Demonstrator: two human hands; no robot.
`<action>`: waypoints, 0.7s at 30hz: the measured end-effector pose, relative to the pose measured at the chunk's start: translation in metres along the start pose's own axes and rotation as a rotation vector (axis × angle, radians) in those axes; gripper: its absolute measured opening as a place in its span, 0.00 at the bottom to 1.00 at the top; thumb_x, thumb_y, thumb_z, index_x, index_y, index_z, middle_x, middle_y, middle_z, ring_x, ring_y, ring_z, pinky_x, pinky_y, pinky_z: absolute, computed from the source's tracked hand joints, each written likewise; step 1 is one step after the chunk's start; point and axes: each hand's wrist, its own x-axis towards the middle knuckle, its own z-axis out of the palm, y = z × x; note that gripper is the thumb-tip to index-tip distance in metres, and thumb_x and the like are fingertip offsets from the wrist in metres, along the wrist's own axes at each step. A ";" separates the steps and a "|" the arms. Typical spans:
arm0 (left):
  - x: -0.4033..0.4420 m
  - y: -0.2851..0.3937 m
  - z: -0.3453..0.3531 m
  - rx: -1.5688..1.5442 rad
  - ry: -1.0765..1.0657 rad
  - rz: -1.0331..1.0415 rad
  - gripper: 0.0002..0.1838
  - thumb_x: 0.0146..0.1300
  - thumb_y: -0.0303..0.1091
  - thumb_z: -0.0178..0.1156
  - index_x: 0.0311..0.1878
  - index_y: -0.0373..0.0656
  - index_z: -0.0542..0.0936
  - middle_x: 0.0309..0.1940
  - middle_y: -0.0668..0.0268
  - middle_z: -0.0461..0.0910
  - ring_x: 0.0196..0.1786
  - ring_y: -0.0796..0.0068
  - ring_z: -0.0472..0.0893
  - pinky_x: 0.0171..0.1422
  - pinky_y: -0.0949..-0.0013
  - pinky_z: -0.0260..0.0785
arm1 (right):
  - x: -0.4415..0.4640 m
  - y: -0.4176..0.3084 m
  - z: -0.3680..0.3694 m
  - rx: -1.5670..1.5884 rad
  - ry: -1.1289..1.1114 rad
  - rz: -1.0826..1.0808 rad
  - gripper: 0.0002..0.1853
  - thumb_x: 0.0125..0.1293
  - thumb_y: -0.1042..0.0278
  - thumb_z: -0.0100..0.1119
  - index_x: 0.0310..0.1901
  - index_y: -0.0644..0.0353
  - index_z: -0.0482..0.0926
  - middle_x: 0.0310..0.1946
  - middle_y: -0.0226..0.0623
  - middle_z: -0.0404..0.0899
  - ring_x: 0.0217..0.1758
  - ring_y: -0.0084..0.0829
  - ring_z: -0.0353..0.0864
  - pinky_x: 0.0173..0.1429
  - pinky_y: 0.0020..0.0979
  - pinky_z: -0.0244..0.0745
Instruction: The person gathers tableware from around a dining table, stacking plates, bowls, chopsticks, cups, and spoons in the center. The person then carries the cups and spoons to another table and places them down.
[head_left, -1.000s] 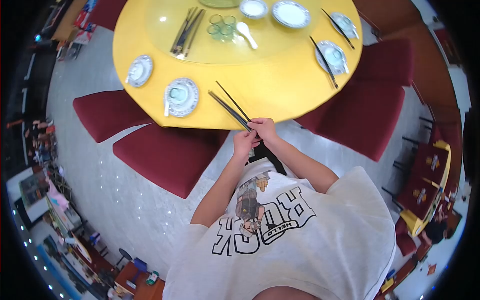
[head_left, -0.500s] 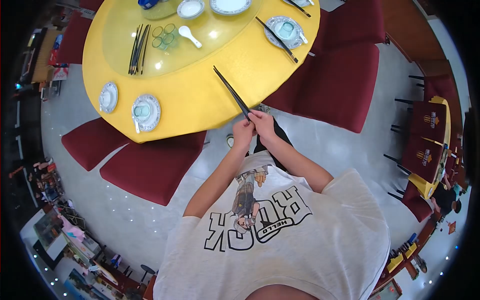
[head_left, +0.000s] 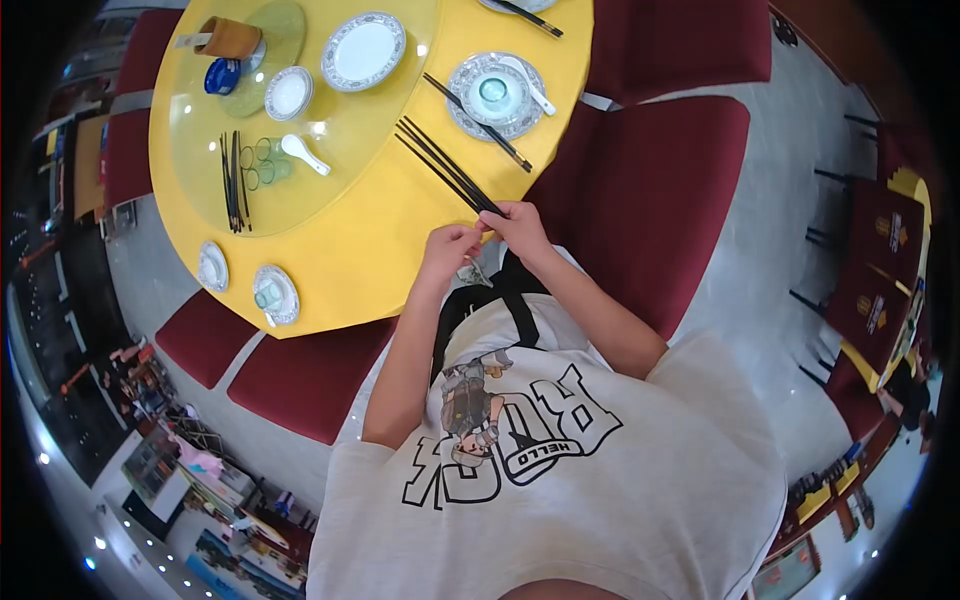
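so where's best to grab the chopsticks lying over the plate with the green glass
By the thicker, banded end of the chopsticks, I'd say, coming from the near side of the yellow table. They slant across the plate, and that end sticks out past its rim on the near side, so it should be easier to pinch there than over the plate.

- Bright, even indoor light; soft shadows.
- White glare spots dot the glass turntable (head_left: 350,140).
- Strong fisheye curvature; corners fall to black.
- Distant room edges look soft.
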 end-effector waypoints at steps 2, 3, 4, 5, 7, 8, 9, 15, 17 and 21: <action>0.001 0.011 -0.002 -0.199 0.109 -0.012 0.14 0.66 0.42 0.54 0.47 0.42 0.78 0.39 0.67 0.79 0.40 0.75 0.77 0.44 0.72 0.69 | 0.003 -0.012 0.000 0.041 0.001 0.080 0.07 0.64 0.69 0.57 0.35 0.62 0.82 0.26 0.28 0.81 0.27 0.16 0.77 0.29 0.19 0.68; 0.004 0.011 -0.003 -0.202 0.119 -0.019 0.14 0.66 0.42 0.54 0.47 0.42 0.78 0.39 0.67 0.79 0.40 0.75 0.77 0.44 0.72 0.69 | 0.001 -0.015 -0.003 0.073 -0.045 0.124 0.07 0.65 0.68 0.57 0.36 0.62 0.82 0.28 0.28 0.81 0.27 0.16 0.77 0.28 0.19 0.68; 0.012 0.014 -0.004 -0.429 0.042 0.045 0.15 0.67 0.41 0.52 0.50 0.42 0.76 0.43 0.66 0.77 0.44 0.74 0.76 0.48 0.70 0.68 | 0.002 -0.017 -0.006 0.104 -0.086 0.165 0.07 0.65 0.68 0.57 0.38 0.61 0.82 0.29 0.28 0.82 0.27 0.17 0.77 0.28 0.18 0.68; 0.020 0.017 -0.003 -0.658 -0.041 0.113 0.16 0.68 0.40 0.50 0.53 0.42 0.73 0.48 0.65 0.76 0.48 0.73 0.75 0.51 0.69 0.67 | 0.004 -0.017 -0.007 0.100 -0.088 0.166 0.07 0.65 0.68 0.57 0.38 0.61 0.82 0.29 0.28 0.82 0.27 0.17 0.77 0.28 0.18 0.68; 0.031 0.025 0.004 -0.734 -0.065 0.096 0.16 0.71 0.40 0.47 0.54 0.40 0.71 0.52 0.60 0.73 0.51 0.65 0.74 0.55 0.62 0.68 | 0.005 -0.014 -0.012 0.051 -0.134 0.202 0.07 0.64 0.67 0.57 0.35 0.61 0.82 0.29 0.29 0.82 0.25 0.17 0.78 0.26 0.20 0.69; 0.036 0.028 0.010 -0.757 -0.084 0.088 0.16 0.71 0.40 0.46 0.54 0.39 0.71 0.52 0.59 0.73 0.52 0.64 0.74 0.56 0.62 0.68 | 0.006 -0.013 -0.015 0.052 -0.159 0.210 0.07 0.64 0.68 0.57 0.36 0.60 0.82 0.30 0.29 0.82 0.24 0.17 0.77 0.26 0.20 0.69; 0.042 0.029 0.016 -0.779 -0.102 0.081 0.17 0.72 0.41 0.45 0.54 0.38 0.70 0.51 0.58 0.74 0.53 0.64 0.74 0.57 0.61 0.68 | 0.007 -0.015 -0.019 0.041 -0.159 0.213 0.07 0.64 0.68 0.57 0.36 0.60 0.82 0.30 0.29 0.82 0.24 0.17 0.77 0.26 0.20 0.69; 0.064 0.019 0.034 -1.008 0.083 0.044 0.12 0.72 0.37 0.45 0.46 0.37 0.70 0.45 0.56 0.76 0.50 0.59 0.78 0.55 0.57 0.71 | 0.033 -0.039 -0.058 -0.691 0.433 -0.132 0.15 0.58 0.58 0.60 0.30 0.65 0.83 0.22 0.41 0.81 0.27 0.36 0.83 0.34 0.36 0.75; 0.070 0.013 0.028 -1.028 0.166 -0.019 0.12 0.72 0.37 0.45 0.47 0.37 0.70 0.45 0.56 0.77 0.50 0.60 0.78 0.55 0.56 0.72 | 0.039 -0.037 -0.067 -0.731 0.467 -0.249 0.15 0.57 0.58 0.60 0.33 0.65 0.82 0.24 0.41 0.82 0.28 0.38 0.83 0.35 0.36 0.76; 0.065 0.016 0.018 -0.934 0.214 -0.094 0.13 0.73 0.38 0.44 0.49 0.38 0.69 0.48 0.58 0.75 0.53 0.63 0.76 0.58 0.58 0.69 | 0.065 -0.021 -0.073 -0.806 0.364 -0.356 0.18 0.56 0.61 0.61 0.43 0.66 0.80 0.30 0.43 0.83 0.30 0.36 0.83 0.37 0.34 0.77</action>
